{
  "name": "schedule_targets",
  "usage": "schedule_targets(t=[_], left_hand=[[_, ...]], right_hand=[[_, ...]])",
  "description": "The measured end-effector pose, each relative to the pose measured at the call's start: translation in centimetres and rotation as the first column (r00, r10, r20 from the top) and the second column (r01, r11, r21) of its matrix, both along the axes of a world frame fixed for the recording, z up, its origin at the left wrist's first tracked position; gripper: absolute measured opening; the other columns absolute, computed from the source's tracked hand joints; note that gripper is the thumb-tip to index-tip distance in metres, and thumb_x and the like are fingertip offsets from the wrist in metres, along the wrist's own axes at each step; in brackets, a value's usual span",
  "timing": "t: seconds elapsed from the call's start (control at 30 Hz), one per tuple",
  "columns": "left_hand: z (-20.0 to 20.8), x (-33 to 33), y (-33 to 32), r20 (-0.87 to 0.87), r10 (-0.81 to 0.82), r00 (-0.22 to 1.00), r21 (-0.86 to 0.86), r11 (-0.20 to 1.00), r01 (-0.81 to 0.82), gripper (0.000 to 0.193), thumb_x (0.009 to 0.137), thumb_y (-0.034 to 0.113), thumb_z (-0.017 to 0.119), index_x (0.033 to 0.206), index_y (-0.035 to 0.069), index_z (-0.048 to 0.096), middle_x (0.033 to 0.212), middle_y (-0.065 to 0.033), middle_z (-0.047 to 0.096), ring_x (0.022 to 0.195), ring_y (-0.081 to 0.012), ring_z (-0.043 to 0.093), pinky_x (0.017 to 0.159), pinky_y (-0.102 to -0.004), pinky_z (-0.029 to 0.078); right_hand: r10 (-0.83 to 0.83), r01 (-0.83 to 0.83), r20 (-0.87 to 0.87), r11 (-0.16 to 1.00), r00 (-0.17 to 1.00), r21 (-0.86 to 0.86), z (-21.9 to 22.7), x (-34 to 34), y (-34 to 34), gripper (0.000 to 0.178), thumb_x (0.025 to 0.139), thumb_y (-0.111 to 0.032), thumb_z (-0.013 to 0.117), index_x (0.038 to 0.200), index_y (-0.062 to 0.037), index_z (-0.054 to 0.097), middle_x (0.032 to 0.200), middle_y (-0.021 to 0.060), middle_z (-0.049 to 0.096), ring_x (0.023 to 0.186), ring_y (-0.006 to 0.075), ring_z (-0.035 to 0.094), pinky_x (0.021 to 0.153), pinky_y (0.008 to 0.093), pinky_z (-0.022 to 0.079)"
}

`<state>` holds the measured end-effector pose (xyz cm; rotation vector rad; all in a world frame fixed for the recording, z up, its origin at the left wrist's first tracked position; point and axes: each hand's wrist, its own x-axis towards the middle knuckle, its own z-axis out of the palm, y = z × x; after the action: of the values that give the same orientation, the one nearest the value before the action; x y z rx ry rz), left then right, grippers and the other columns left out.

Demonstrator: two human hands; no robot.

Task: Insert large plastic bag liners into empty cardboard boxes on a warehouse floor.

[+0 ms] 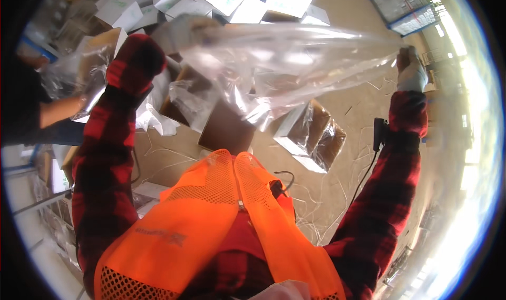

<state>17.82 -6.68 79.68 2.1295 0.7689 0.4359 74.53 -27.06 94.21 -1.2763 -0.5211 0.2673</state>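
A large clear plastic bag (295, 63) is stretched across in front of me between my raised arms. At its right end, my right hand (411, 73), in a light glove with dark fingertips, is closed on the edge of the film. My left hand (187, 32), gloved in grey and blurred, grips the other end of the bag. The bag's lower folds hang over an open cardboard box (226, 129) that shows its brown inside. Right of that box, an open white carton (311, 134) has clear film lining it and draped over its rim.
White cartons (184, 5) lie heaped at the far side. At the left, another person's forearm (62, 110) reaches toward film-covered boxes. Loose pale straps (311, 210) are strewn on the floor. A blue-framed crate (403, 7) stands at the far right.
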Motion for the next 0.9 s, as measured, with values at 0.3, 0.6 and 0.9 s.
schedule_targets(t=[0.3, 0.6, 0.9], left_hand=[[-5.9, -1.5, 2.5, -0.279, 0.036, 0.96, 0.046, 0.999, -0.024, 0.027, 0.094, 0.02, 0.079, 0.116, 0.006, 0.076, 0.102, -0.0062, 0.079, 0.093, -0.0183, 0.071, 0.088, -0.0345, 0.056], [0.9, 6.0, -5.7, -0.058, 0.162, 0.985, 0.42, 0.899, -0.123, 0.084, 0.078, 0.027, 0.091, 0.15, 0.005, 0.052, 0.135, -0.0177, 0.067, 0.12, -0.0332, 0.067, 0.106, -0.0409, 0.053], [-1.7, 17.0, -14.6, 0.367, -0.006, 0.93, -0.502, 0.841, 0.204, 0.042, 0.098, 0.007, 0.072, 0.139, 0.002, 0.065, 0.108, -0.0104, 0.076, 0.082, -0.0137, 0.069, 0.067, -0.0276, 0.055]], right_hand=[[-0.07, 0.07, -0.001, 0.996, 0.998, -0.056, -1.2, 7.3, -3.2, 0.026, 0.101, -0.014, 0.074, 0.121, 0.0018, 0.068, 0.108, 0.0117, 0.074, 0.099, 0.0241, 0.076, 0.083, 0.0321, 0.064], [0.312, -0.335, -0.125, 0.895, 0.942, -0.295, -7.0, -11.1, -6.5, 0.027, 0.102, -0.014, 0.068, 0.125, -0.0022, 0.073, 0.106, 0.0059, 0.075, 0.09, 0.017, 0.071, 0.079, 0.0299, 0.059], [0.218, -0.417, -0.491, 0.843, 0.843, -0.341, -8.7, -21.8, -9.1, 0.039, 0.096, -0.022, 0.081, 0.123, 0.0032, 0.069, 0.103, 0.0114, 0.076, 0.086, 0.0176, 0.072, 0.081, 0.0311, 0.06]])
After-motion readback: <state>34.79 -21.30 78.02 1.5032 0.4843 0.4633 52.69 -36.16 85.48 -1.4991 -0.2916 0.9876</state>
